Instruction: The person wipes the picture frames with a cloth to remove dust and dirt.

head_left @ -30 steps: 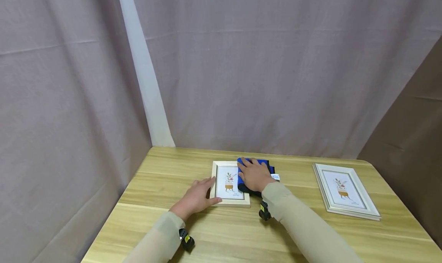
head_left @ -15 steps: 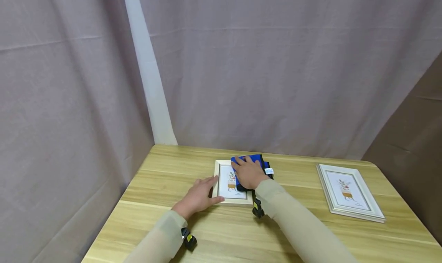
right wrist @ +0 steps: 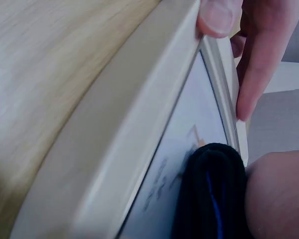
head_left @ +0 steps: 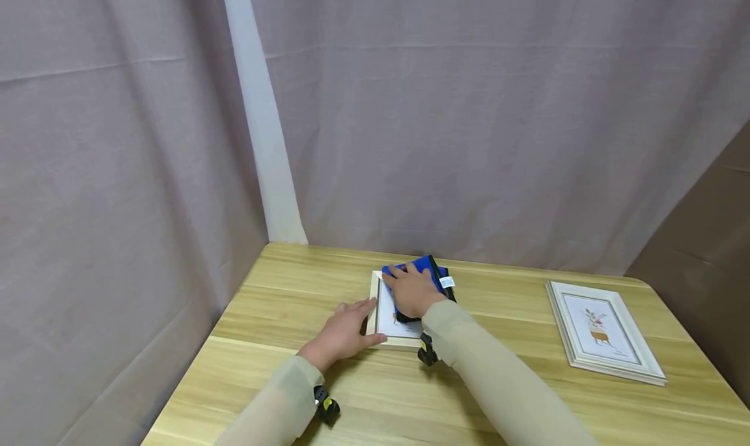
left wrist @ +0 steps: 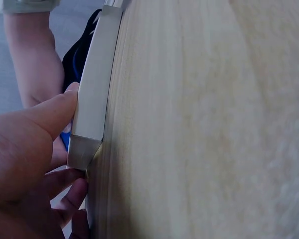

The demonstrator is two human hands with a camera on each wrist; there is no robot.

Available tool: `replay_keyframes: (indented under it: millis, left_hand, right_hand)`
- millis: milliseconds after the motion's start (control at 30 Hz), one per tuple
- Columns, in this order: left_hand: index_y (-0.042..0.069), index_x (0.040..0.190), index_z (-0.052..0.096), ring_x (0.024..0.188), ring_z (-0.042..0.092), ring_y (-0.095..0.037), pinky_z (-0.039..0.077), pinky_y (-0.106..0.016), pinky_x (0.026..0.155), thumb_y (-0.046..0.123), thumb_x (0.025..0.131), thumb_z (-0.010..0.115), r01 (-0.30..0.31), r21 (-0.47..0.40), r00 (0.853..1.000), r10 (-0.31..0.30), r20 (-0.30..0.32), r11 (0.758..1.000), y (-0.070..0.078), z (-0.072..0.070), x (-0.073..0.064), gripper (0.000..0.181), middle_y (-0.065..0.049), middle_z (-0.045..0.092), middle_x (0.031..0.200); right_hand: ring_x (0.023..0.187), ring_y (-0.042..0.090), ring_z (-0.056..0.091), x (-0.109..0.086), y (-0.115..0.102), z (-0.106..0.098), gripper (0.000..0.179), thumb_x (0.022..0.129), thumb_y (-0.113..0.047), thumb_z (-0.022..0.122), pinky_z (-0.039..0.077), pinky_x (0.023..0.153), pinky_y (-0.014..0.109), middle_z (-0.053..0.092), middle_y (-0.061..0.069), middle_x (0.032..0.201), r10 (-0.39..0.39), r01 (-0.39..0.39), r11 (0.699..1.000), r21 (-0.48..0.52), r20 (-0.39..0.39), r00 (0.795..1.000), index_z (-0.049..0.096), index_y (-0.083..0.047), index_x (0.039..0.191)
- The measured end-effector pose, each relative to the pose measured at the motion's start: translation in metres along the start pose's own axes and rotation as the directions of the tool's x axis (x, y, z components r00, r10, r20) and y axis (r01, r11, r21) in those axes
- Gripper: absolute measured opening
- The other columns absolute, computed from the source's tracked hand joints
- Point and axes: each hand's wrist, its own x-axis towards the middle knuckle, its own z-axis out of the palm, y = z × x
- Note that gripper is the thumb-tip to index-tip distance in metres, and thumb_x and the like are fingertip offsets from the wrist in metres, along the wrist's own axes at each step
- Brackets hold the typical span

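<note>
A cream picture frame (head_left: pixel 402 344) with a plant print lies flat on the wooden table, in the middle of the head view. My left hand (head_left: pixel 342 330) holds its near-left corner, thumb on the near edge and fingers along the left side. A folded blue cloth (head_left: pixel 426 264) with black edging and a white tag lies over the frame's right part. Flat on top of it, my right hand (head_left: pixel 413 293) presses with spread fingers and hides much of the print. The cloth's dark folded edge (right wrist: pixel 217 154) shows against the glass in the right wrist view.
At the table's right lies another pale picture frame (head_left: pixel 649 368) with a similar plant print, apparently stacked on one more. A grey curtain (head_left: pixel 457 140) hangs behind the table's back edge. Each wrist carries a small black camera (head_left: pixel 327 407).
My right hand and the blue cloth have slid left over the frame, covering more of the print, and the cloth has turned a little. My left hand keeps its hold at the corner.
</note>
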Motion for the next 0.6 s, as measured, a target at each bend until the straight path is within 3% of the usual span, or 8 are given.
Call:
replay_keyframes:
  millis: [333, 600]
  left_hand:
    - [0.006, 0.167, 0.046, 0.153, 0.048, -0.035, 0.039, -0.058, 0.123, 0.056, 0.100, 0.078, -0.009, 0.007, 1.000, 0.009, 0.000, 1.000, 0.001, 0.000, 0.001, 0.089, -0.013, 0.051, 0.167]
    - [0.008, 0.168, 0.046, 0.149, 0.048, -0.041, 0.046, -0.061, 0.116, 0.058, 0.100, 0.077, 0.018, 0.018, 1.000, -0.018, 0.002, 1.000, 0.002, 0.000, 0.000, 0.090, -0.015, 0.050, 0.167]
  right_hand:
    - [0.160, 0.042, 0.032, 0.010, -0.012, -0.002, 0.053, 0.117, -0.028, 0.050, 0.036, 0.118, 0.075, 0.035, 0.008, 0.177, -0.010, 0.010, 1.000, 0.012, -0.011, 1.000, 0.047, -0.019, 0.169]
    - [0.160, 0.038, 0.034, 0.015, -0.019, -0.002, 0.051, 0.117, -0.028, 0.050, 0.037, 0.119, 0.071, 0.039, 0.008, 0.176, 0.007, -0.007, 0.995, -0.099, 0.000, 1.000, 0.049, -0.020, 0.168]
